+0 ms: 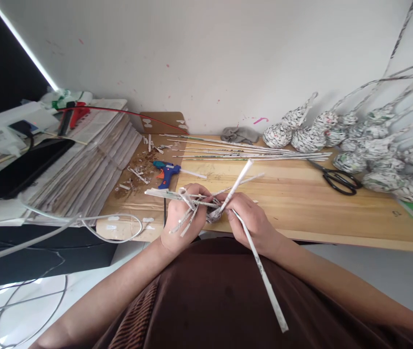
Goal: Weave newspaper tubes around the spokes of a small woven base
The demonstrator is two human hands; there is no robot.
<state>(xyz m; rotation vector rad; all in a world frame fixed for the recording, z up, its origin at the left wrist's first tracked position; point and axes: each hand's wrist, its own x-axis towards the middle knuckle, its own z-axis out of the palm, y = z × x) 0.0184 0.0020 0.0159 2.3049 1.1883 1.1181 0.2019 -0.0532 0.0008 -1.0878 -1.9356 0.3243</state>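
Close to my body, over the table's front edge, my two hands hold a small piece woven from rolled newspaper strips (213, 214). My left hand (188, 213) is closed round its left side, with several short strip ends sticking out over the fingers. Pinched at the other side, my right hand (248, 218) grips a paper strip (262, 271). The long end of that strip hangs down toward my lap. Another pale strip (240, 182) slants up between the hands. Much of the woven part is hidden by my fingers.
Behind my hands lie a blue glue gun (169, 174), paper scraps (139, 174) and a row of long paper rolls (246, 150). Black scissors (340, 180) rest beside several woven paper pieces (308, 138) at right. Stacked newspapers (108, 145) and a grey cloth (239, 135) are also there.
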